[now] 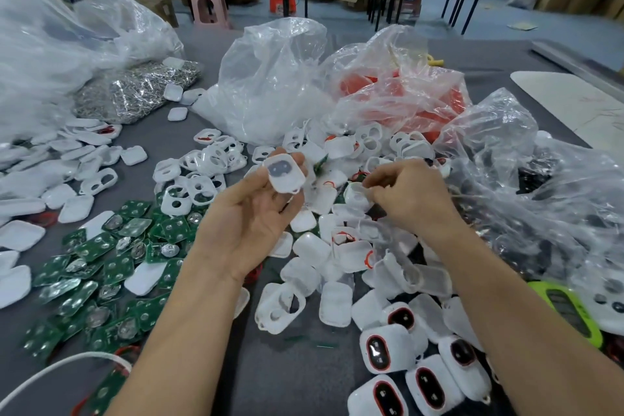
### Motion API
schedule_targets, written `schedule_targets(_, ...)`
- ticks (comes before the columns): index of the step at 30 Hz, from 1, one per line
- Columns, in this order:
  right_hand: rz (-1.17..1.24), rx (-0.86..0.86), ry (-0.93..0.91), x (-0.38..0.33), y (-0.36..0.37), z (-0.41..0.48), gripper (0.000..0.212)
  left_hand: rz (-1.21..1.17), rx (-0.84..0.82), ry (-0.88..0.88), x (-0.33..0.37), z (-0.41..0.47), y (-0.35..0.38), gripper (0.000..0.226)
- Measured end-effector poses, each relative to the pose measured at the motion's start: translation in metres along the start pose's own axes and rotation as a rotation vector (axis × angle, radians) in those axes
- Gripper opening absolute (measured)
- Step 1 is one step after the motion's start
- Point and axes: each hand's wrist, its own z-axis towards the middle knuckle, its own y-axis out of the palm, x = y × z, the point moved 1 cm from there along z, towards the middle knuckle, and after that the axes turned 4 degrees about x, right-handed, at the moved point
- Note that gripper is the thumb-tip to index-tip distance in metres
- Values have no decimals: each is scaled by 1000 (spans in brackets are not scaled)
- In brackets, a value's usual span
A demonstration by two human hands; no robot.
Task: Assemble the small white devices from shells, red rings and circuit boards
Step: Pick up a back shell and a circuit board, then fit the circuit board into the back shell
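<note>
Gripping the white shell (285, 172) in my left hand (250, 213), fingers curled round its edges, hollow face toward me; just right of the shell my right hand (410, 196) pinches a small part, too blurred to name; I'd line it up squarely before pressing.

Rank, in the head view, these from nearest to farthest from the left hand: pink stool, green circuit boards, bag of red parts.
1. green circuit boards, beside left hand
2. bag of red parts, back right
3. pink stool, far back, left
</note>
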Motion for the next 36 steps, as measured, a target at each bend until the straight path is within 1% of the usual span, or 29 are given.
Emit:
schedule_targets(5, -116, -248, -190, -48, 29, 15, 15, -128, 96, 71, 13, 1, -9, 32)
schedule_targets(7, -115, -329, -242, -63, 45, 12, 13, -140, 120, 100, 18, 1, -11, 30)
schedule_targets(9, -159, -395, -301, -73, 61, 5, 15, -129, 125, 128, 23, 0, -14, 35)
schedule_targets(12, -283, -400, -336, -81, 72, -1, 21, -126, 133, 153, 27, -1, -15, 43)
schedule_targets(15, -538, -289, -424, -90, 71, -5, 28, -126, 150, 149, 29, -1, -15, 44)
schedule_targets(16, -560, -254, -474, -92, 72, -8, 29, -127, 152, 148, 29, -1, -15, 49)
schedule_targets(17, -525, -254, -496, -94, 73, -11, 29, -124, 152, 147, 30, -1, -15, 56)
schedule_targets(19, -394, -345, -453, -94, 79, -16, 25, -117, 153, 154, 31, -1, -15, 70)
schedule_targets(20, -346, -377, -433, -92, 82, -18, 22, -118, 148, 161, 31, -2, -16, 72)
schedule_targets(21, -318, -382, -412, -90, 84, -19, 23, -123, 141, 165, 30, -2, -16, 72)
schedule_targets(22, -288, -375, -383, -87, 85, -19, 20, -130, 136, 164, 30, -3, -15, 69)
schedule_targets(23, -270, -361, -354, -86, 84, -19, 12, -135, 131, 162, 29, -3, -15, 63)
schedule_targets(24, -259, -347, -337, -84, 85, -19, 11, -138, 126, 162, 29, -3, -16, 55)
schedule_targets(25, -266, -352, -323, -82, 85, -19, 16, -137, 120, 164, 29, -3, -16, 46)
schedule_targets(27, -301, -415, -352, -85, 87, -22, 16, -131, 120, 163, 28, -2, -15, 33)
schedule_targets(29, -369, -436, -449, -89, 87, -29, 11, -114, 122, 163, 27, -2, -14, 31)
schedule_targets(30, -392, -393, -483, -88, 87, -31, 15, -103, 122, 164, 27, -2, -13, 33)
schedule_targets(32, -429, -277, -493, -82, 79, -33, 19, -87, 123, 161, 25, -3, -14, 34)
schedule_targets(34, -318, -244, -378, -69, 66, -36, 19, -84, 123, 160, 25, -2, -15, 28)
schedule_targets(36, -108, -222, -228, -54, 53, -41, 22, -81, 127, 152, 23, -2, -14, 23)
